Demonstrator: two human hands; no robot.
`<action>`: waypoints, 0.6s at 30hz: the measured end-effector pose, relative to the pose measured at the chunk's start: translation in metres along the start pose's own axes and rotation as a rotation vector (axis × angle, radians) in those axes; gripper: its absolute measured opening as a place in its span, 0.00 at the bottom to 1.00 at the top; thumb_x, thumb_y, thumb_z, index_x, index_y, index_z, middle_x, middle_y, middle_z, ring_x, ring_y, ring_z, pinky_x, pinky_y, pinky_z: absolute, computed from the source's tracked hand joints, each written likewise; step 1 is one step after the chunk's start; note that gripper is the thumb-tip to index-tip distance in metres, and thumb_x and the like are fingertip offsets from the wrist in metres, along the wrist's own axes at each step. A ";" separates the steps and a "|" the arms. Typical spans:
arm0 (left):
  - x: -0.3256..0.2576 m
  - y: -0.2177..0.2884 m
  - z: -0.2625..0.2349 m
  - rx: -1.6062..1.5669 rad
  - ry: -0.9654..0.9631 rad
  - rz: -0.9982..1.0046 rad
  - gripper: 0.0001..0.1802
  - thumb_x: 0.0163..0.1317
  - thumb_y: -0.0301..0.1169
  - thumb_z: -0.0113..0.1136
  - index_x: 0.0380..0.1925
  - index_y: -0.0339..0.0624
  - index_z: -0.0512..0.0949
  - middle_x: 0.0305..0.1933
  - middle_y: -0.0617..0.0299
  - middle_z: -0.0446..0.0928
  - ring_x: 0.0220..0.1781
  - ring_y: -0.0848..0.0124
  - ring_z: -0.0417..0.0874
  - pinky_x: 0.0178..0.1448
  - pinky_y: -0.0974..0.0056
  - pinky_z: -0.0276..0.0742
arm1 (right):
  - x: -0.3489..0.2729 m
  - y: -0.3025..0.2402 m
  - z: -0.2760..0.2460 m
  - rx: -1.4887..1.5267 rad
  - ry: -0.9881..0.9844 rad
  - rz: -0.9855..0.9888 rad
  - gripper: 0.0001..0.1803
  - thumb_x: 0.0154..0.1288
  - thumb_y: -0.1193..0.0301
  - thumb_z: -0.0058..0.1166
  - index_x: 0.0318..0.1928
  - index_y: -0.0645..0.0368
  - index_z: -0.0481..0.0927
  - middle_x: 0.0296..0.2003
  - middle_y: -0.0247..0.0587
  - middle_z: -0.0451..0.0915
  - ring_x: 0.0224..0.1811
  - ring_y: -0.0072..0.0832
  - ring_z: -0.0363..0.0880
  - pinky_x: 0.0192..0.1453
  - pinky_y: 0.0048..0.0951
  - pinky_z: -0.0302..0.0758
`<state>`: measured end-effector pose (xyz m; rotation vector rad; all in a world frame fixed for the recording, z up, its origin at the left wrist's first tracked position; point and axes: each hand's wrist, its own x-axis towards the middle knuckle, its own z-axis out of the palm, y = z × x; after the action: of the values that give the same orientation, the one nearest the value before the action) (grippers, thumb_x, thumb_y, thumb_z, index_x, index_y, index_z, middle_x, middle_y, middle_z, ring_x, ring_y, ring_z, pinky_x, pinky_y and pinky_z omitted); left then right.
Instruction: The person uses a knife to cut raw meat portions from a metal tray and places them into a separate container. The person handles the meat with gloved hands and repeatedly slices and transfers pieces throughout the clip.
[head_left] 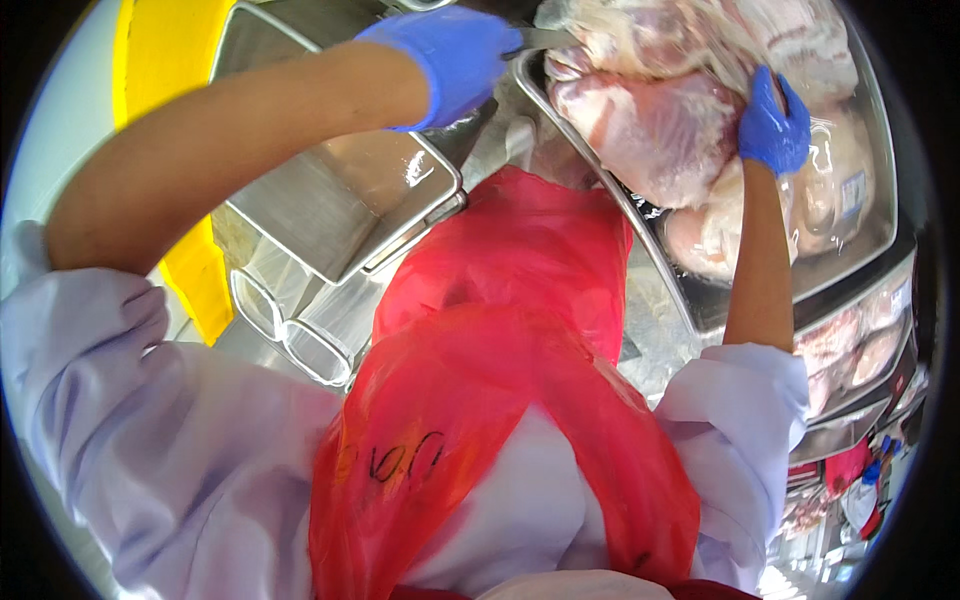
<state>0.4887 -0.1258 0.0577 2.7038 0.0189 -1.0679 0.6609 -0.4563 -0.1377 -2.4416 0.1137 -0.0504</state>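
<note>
My left hand (450, 62), in a blue glove, is closed around a knife. Its grey blade (548, 39) points right, toward the meat; the handle is hidden in my fist. A large cut of raw meat (650, 125), pink with pale fat, lies on top of other pieces in a deep metal tray (690, 300). At the right side of this cut is my right hand (775, 130), also gloved in blue, its fingers gripping the edge of the meat. Another pale piece (800, 40) lies behind. Wrapped pieces with a white label (852, 194) show beside my right hand.
Metal pans (375, 205) stand at left under my left forearm, beside a yellow panel (190, 250). Two white oval rims (318, 352) sit below them. Another tray of meat (850, 345) is at right, with a person in red farther off. My red plastic apron (500, 260) fills the middle.
</note>
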 end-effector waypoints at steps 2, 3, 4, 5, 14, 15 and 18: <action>-0.009 0.003 0.008 -0.126 0.026 -0.005 0.24 0.76 0.39 0.54 0.69 0.52 0.74 0.49 0.40 0.83 0.46 0.39 0.83 0.51 0.49 0.80 | 0.005 0.002 -0.005 -0.048 0.036 -0.047 0.34 0.53 0.39 0.70 0.50 0.53 0.91 0.48 0.47 0.89 0.53 0.43 0.87 0.62 0.40 0.79; -0.016 0.000 0.016 -0.230 -0.009 -0.103 0.24 0.76 0.37 0.54 0.71 0.55 0.73 0.50 0.39 0.83 0.49 0.37 0.82 0.52 0.48 0.80 | 0.004 -0.001 -0.005 -0.075 0.042 -0.043 0.34 0.53 0.40 0.71 0.49 0.53 0.91 0.49 0.47 0.89 0.53 0.43 0.87 0.62 0.41 0.79; -0.021 -0.001 0.030 -0.273 0.039 -0.110 0.24 0.76 0.37 0.55 0.71 0.56 0.73 0.49 0.39 0.83 0.49 0.37 0.82 0.52 0.48 0.80 | 0.003 -0.003 -0.003 -0.096 0.048 -0.035 0.34 0.53 0.40 0.71 0.49 0.53 0.91 0.49 0.47 0.89 0.53 0.43 0.87 0.61 0.41 0.79; -0.026 -0.001 0.048 -0.317 0.085 -0.117 0.24 0.76 0.37 0.55 0.71 0.57 0.73 0.49 0.39 0.83 0.49 0.37 0.82 0.52 0.49 0.80 | 0.001 -0.002 -0.005 -0.067 0.044 -0.005 0.32 0.52 0.43 0.73 0.49 0.53 0.92 0.49 0.48 0.89 0.52 0.42 0.87 0.61 0.40 0.79; -0.042 0.035 0.148 -0.669 0.281 -0.282 0.28 0.75 0.35 0.56 0.74 0.64 0.69 0.44 0.39 0.84 0.42 0.45 0.86 0.50 0.51 0.80 | -0.007 0.033 0.001 0.116 0.178 -0.142 0.28 0.52 0.47 0.75 0.46 0.52 0.92 0.46 0.43 0.90 0.50 0.40 0.88 0.58 0.38 0.80; -0.042 0.038 0.157 -0.691 0.346 -0.248 0.30 0.75 0.35 0.57 0.75 0.65 0.67 0.43 0.39 0.83 0.42 0.45 0.85 0.50 0.51 0.80 | -0.012 0.022 -0.006 0.045 0.167 -0.118 0.27 0.52 0.47 0.75 0.47 0.51 0.92 0.47 0.43 0.90 0.50 0.40 0.88 0.59 0.38 0.80; -0.041 0.036 0.167 -0.732 0.330 -0.278 0.30 0.75 0.34 0.56 0.75 0.65 0.67 0.45 0.39 0.83 0.45 0.44 0.85 0.51 0.51 0.80 | -0.014 0.008 -0.009 -0.035 0.164 -0.092 0.28 0.52 0.46 0.75 0.48 0.50 0.92 0.47 0.43 0.90 0.51 0.40 0.88 0.59 0.38 0.80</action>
<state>0.3499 -0.1952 -0.0253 2.1854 0.7100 -0.5045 0.6457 -0.4669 -0.1362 -2.4739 0.0756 -0.2917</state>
